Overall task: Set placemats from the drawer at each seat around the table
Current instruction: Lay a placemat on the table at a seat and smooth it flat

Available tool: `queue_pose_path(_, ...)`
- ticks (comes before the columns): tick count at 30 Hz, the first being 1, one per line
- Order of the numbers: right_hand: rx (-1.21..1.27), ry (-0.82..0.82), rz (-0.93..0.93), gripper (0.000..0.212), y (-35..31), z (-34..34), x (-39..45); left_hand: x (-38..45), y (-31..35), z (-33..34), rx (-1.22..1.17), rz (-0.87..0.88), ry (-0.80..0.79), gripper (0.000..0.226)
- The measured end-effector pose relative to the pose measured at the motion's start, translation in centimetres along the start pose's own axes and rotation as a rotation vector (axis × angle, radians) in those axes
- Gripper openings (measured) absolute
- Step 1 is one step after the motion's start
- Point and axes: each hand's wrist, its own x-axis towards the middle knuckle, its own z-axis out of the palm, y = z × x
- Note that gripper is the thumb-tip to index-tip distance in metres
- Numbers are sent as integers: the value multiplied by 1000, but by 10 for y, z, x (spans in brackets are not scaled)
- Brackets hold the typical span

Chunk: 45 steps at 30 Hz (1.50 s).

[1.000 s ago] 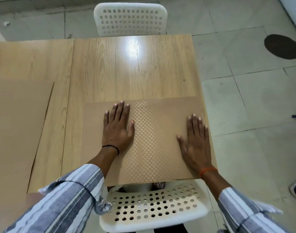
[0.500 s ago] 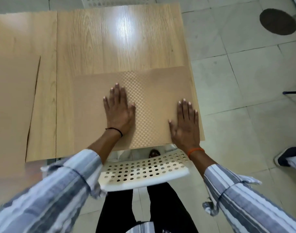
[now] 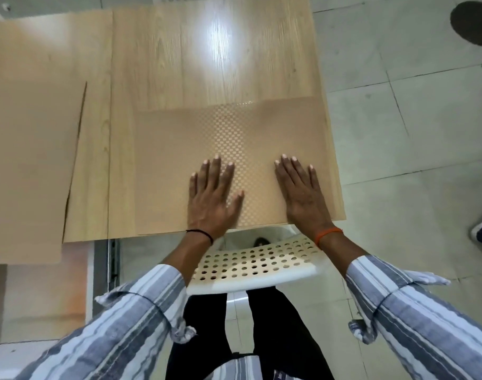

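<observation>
Pressing the placemat flat on the table, both hands, left and right, lie spread; seemingly thin and flexible, best lifted by its edges.

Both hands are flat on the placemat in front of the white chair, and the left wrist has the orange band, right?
Not quite. The head view shows the orange band on the right hand; the left hand wears a black one. Both do lie flat on the placemat by the white chair.
</observation>
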Motion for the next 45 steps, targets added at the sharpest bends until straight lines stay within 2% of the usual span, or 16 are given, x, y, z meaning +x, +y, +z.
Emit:
queue_pose_path(7, 46, -13, 1, 75, 3, -3, 0, -8, -122, -28, -72, -137, 23, 65)
queue_pose_path(11, 108, 2, 46, 65, -2, -6, 1, -6, -128, -28, -88, -162, 52, 64)
queue_pose_path(15, 137, 1, 157, 58, -40, -2, 19, -5, -130, -25, -94, -152, 61, 65)
queue_pose_path(20, 129, -223, -145, 64, -105, 14, 99, -3, -132, -23, -104, -162, 69, 71)
queue_pose_path(22, 52, -246, -231, 65, -123, 24, 135, -2, -133, -21, -118, -184, 65, 76)
queue_pose_path(29, -79, -273, -351, 74, -162, 35, 225, -1, -133, -22, -131, -212, 57, 80)
queue_pose_path(35, -82, -256, -402, 71, -182, 44, 248, 0, -135, -23, -137, -211, 39, 80)
queue_pose_path(38, -28, -244, -346, 68, -178, 42, 239, 0, -135, -22, -150, -210, 36, 81)
queue_pose_path(41, 3, -182, -167, 65, -154, 37, 200, -1, -136, -21, -149, -209, 44, 81)
queue_pose_path(45, -14, -110, 88, 63, -86, 18, 131, -1, -137, -20, -154, -194, 43, 81)
